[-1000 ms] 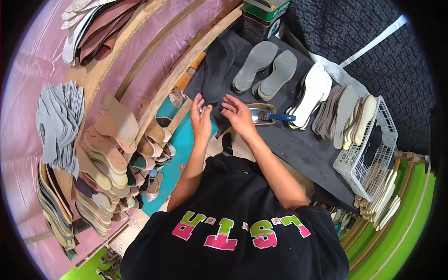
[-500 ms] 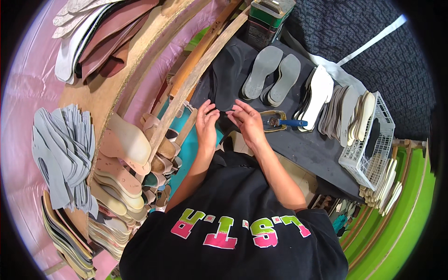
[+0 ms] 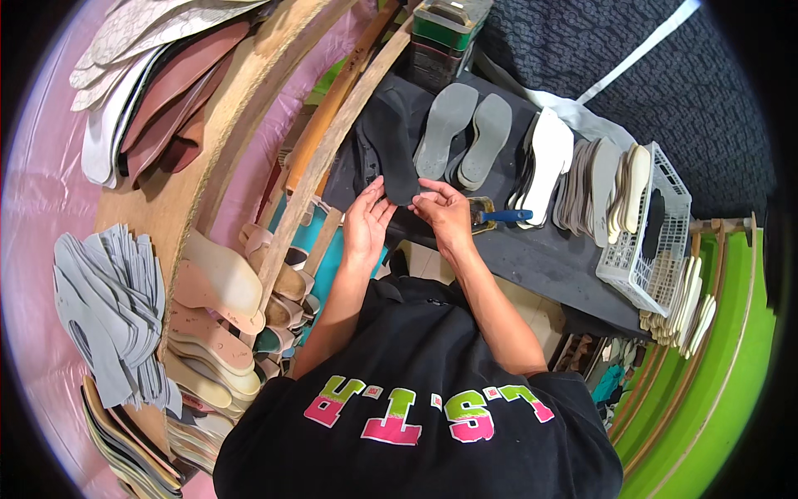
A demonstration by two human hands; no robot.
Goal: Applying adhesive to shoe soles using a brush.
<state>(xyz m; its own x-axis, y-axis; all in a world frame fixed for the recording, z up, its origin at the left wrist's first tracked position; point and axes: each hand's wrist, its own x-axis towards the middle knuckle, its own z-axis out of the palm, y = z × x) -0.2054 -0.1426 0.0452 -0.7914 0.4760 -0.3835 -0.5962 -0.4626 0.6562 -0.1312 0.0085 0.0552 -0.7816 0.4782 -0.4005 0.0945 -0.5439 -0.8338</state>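
Observation:
A black shoe insole [image 3: 391,150] points away from me over the dark worktable, its near end between my two hands. My left hand [image 3: 368,224] is turned palm up, its fingertips at the insole's left edge. With thumb and fingers closed, my right hand [image 3: 445,218] pinches the right side of that end. More dark insoles [image 3: 366,158] lie partly hidden under its left side. Just right of it are two small stacks of grey insoles [image 3: 446,125]. A brush with a blue handle [image 3: 507,215] rests across a container [image 3: 480,206] beside my right hand, which partly hides it.
White insoles [image 3: 546,158] and grey and cream stacks [image 3: 594,187] stand toward a white plastic crate [image 3: 644,279]. A green metal can [image 3: 445,41] is at the far edge. Left, a wooden rail [image 3: 328,158] borders shelves of shoes and insoles; grey cut pieces [image 3: 112,308] hang over a board.
The view has shifted, moving the table's things slightly left in the picture. The black insole's far end has swung left relative to my hands. My right hand's fingers have closed more on its near end.

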